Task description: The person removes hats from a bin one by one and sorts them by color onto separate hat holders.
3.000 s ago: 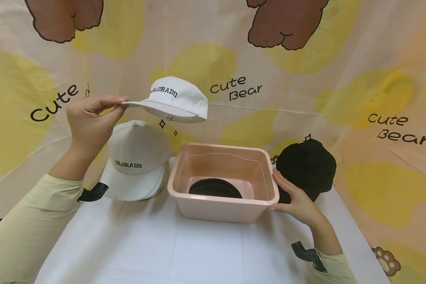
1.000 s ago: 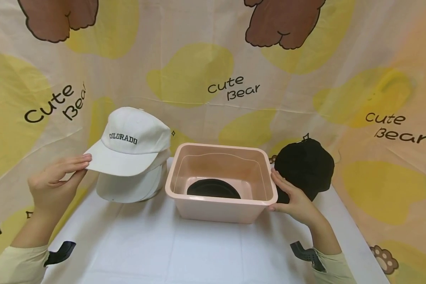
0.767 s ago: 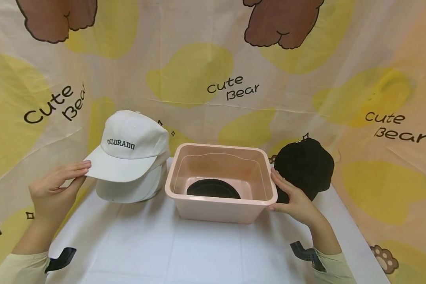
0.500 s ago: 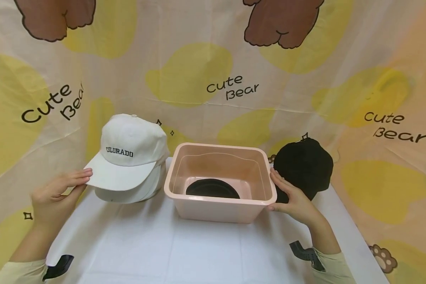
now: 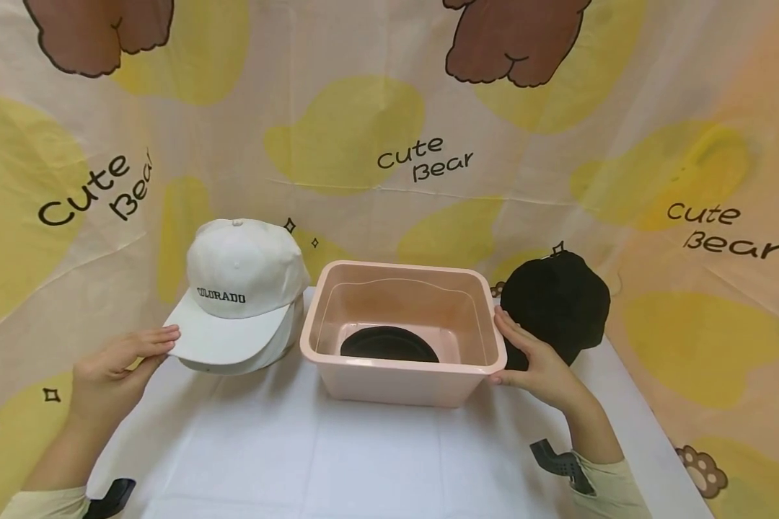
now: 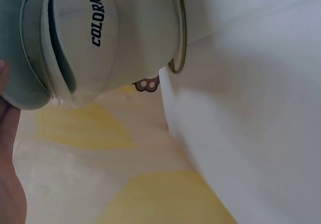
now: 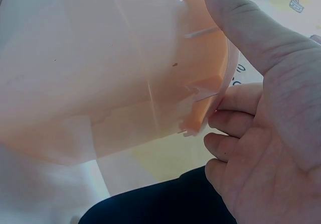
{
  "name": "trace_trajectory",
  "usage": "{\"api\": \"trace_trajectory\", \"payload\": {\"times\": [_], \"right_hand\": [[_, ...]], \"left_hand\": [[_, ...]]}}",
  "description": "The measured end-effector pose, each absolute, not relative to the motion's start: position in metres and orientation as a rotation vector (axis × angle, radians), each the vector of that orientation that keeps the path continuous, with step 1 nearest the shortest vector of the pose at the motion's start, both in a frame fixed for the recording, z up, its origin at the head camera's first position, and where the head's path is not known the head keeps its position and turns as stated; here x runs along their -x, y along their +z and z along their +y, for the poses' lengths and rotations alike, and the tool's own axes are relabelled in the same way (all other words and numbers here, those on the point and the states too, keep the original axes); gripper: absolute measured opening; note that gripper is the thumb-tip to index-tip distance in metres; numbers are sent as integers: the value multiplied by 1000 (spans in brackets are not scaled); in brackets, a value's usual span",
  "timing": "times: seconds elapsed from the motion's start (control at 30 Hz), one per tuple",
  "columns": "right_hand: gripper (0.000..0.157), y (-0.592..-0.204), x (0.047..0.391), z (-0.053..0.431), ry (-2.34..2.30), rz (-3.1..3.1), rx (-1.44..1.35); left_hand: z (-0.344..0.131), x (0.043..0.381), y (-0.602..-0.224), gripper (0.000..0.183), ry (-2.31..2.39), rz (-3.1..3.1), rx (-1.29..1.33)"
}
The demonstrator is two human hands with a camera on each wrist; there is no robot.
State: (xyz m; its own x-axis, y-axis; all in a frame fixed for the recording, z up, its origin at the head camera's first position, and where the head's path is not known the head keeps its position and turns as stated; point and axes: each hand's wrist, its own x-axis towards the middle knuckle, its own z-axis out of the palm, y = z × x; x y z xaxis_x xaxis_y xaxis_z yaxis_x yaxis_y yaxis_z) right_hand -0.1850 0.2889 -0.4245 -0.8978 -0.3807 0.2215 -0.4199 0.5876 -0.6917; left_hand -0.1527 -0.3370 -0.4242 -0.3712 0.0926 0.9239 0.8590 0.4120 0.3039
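My left hand [image 5: 120, 371] pinches the brim edge of a white baseball cap [image 5: 243, 267] lettered COLORADO. That cap sits over more white caps, whose brims show just beneath it. In the left wrist view, COLORADO lettering also shows on a white cap [image 6: 88, 30] below the held brim. My right hand [image 5: 539, 364] grips the right rim of a pink plastic basin [image 5: 396, 387], thumb on one side and fingers on the other. Inside the basin lies a rounded black thing [image 5: 389, 344], its lower part hidden by the front wall.
A black cap [image 5: 555, 306] stands right of the basin, close behind my right hand. White cloth covers the table [image 5: 376, 461]. A patterned curtain [image 5: 350, 137] with "Cute Bear" print hangs close behind everything.
My left hand has carried the white cap from mid-air above the basin's left side, leftward and down onto the white stack. Its brim stays pinched. My right hand and the basin have not moved.
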Motion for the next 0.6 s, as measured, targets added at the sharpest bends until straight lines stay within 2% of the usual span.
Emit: {"api": "trace_trajectory", "payload": {"times": [0.23, 0.6], "right_hand": [[110, -423, 185, 289, 1208, -2761, -704], [111, -424, 186, 290, 1188, -2759, -710]], "left_hand": [[-341, 150, -432, 8, -1092, -1799, 821], [-339, 151, -439, 8, -1023, -1879, 734]]}}
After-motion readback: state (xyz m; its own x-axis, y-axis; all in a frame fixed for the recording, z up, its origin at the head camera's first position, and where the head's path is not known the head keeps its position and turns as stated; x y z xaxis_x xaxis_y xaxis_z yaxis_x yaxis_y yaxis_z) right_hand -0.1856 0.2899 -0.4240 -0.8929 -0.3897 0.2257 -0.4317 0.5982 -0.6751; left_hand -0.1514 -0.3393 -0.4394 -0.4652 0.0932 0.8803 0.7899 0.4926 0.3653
